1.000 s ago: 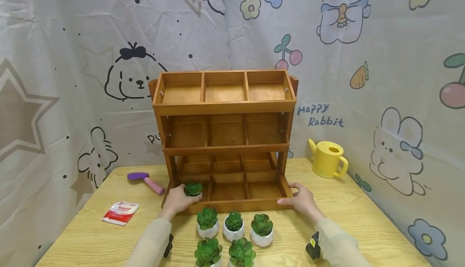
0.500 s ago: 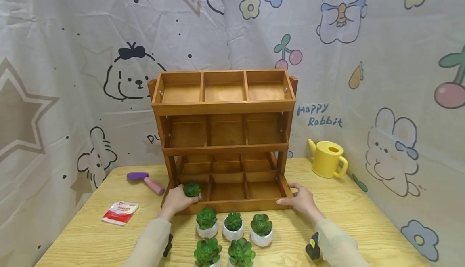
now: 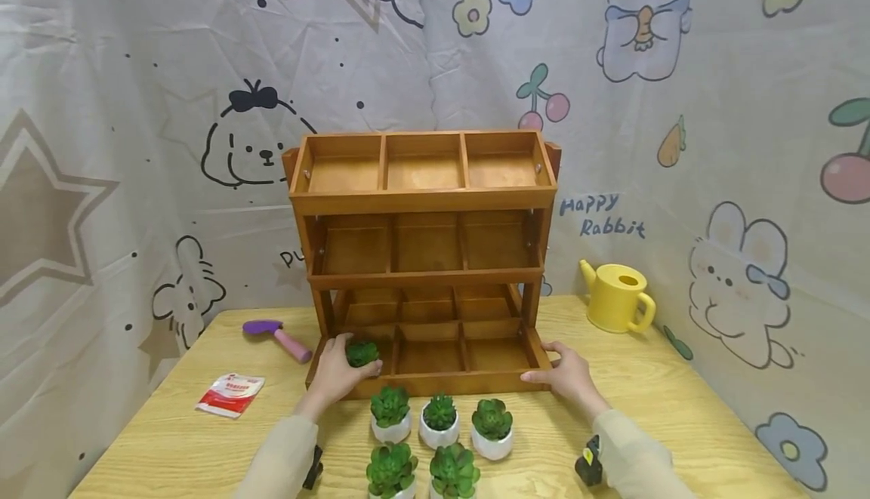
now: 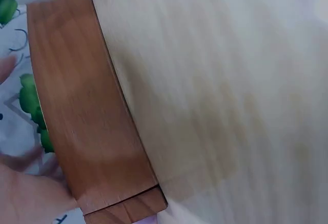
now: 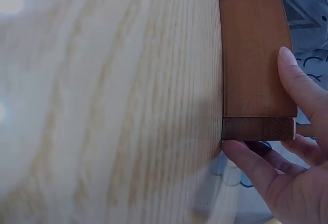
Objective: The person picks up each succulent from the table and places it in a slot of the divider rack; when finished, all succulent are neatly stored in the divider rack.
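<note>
At the lower left of the frame, a packet (image 3: 229, 395) and a purple-headed tool (image 3: 277, 337) lie on the worktop (image 3: 170, 438). Just right of them, the left hand (image 3: 337, 369) curls round a small potted plant (image 3: 362, 353), holding it in the front-left compartment of the wooden rack (image 3: 424, 257). Five more plants (image 3: 439, 412) wait in front. The right hand (image 3: 569, 377) clasps the rack's lower right corner, probably to steady it. A yellow watering can (image 3: 618, 297) stands at right.
</note>
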A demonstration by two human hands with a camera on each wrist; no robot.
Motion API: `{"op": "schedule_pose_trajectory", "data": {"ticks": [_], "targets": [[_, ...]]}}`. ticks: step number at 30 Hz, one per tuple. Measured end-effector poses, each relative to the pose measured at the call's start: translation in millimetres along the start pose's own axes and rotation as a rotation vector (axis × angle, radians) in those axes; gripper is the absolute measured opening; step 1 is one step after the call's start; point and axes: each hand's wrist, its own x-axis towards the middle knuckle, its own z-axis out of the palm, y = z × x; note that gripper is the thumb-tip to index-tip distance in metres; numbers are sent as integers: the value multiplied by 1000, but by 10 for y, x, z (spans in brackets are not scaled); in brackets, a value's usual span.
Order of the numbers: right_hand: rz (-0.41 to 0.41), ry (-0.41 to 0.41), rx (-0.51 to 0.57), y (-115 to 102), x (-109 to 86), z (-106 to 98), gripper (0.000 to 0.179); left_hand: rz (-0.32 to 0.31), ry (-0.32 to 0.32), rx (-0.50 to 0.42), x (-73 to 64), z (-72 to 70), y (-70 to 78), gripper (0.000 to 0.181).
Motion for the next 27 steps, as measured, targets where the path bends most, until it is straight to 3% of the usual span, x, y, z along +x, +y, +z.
{"op": "schedule_pose_trajectory", "data": {"ticks": [4,9,13,16,21,27], "targets": [[-12,10,-13,10,-20,0,85,194,60,-81,-89,-38,50,59],[-21,5,-20,4,-17,4,86,456,154,-75,-211,-124,110,41],[-13,0,-25,3,-7,4,87,553,114,-44,-316,-169,105,40],[-19,2,-30,7,-8,13,87,559,-32,-66,-400,-209,65,43],[-21,5,-33,9,-13,14,88,456,-284,-62,-485,-253,15,59],[-27,-2,-23,6,-4,13,85,396,-421,-67,-479,-191,-5,75]]}}
